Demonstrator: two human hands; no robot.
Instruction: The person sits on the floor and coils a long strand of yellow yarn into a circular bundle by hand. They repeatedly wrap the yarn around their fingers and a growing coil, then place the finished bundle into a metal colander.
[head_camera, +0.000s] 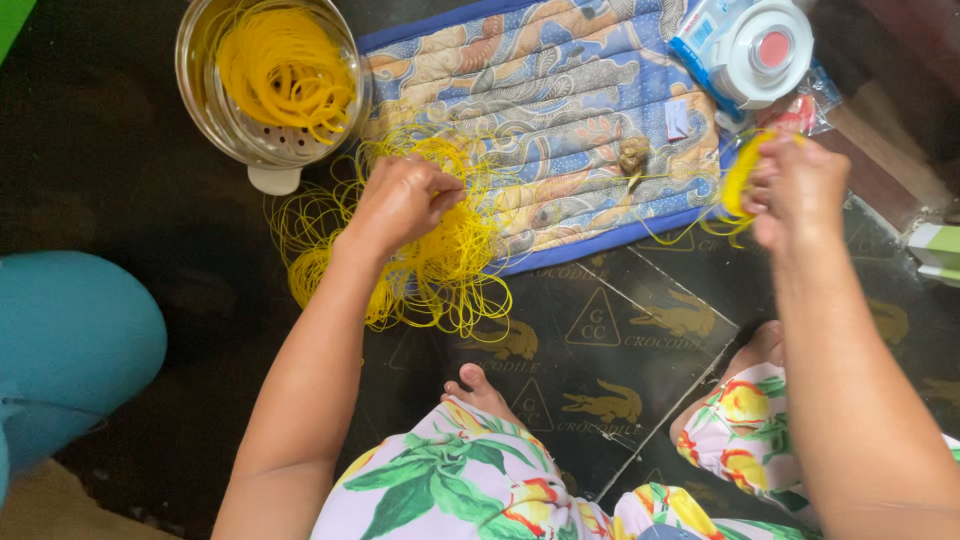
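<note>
My left hand (400, 200) rests on a loose pile of thin yellow rubber bands (440, 270) spread over the dark floor mat, fingers pinched into the strands. My right hand (795, 190) is raised to the right, closed on a small bundle of yellow bands (738, 180). A clear bowl (200, 100) at the top left holds more yellow bands (285, 65). Between my hands lies a blue patterned quilted mat (560, 110).
A white and blue plastic container (750, 45) with a red-centred lid sits at the top right. A small brown lump (633, 155) lies on the quilted mat. A teal object (70, 340) stands at the left. My floral-clothed legs and bare toes (480, 385) are below.
</note>
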